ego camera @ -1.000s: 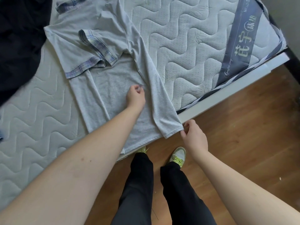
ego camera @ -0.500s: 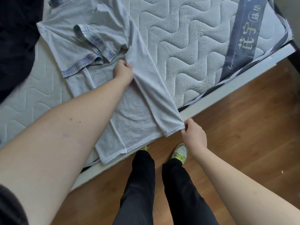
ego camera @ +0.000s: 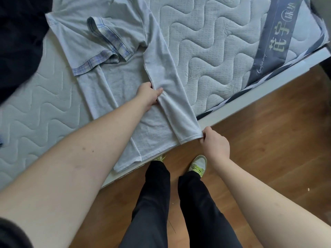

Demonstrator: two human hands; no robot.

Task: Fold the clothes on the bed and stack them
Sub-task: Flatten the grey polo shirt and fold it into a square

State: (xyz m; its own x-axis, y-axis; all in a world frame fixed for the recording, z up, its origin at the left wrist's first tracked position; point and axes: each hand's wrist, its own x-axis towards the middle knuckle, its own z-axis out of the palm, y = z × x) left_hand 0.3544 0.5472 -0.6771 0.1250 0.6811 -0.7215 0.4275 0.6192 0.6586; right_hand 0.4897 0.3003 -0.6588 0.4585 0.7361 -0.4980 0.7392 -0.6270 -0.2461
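Grey shirt [ego camera: 123,81] flat on mattress [ego camera: 215,51], right side folded inward. Left hand [ego camera: 149,97] pinches the folded edge mid-length — right hand [ego camera: 215,143] pinches the hem corner at the bed's edge.

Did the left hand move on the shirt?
Yes. The left hand slid back down the grey shirt, away from the plaid sleeve, toward the hem.

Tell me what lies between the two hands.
Head view: only the folded-over strip of the grey T-shirt runs from left hand to right hand.
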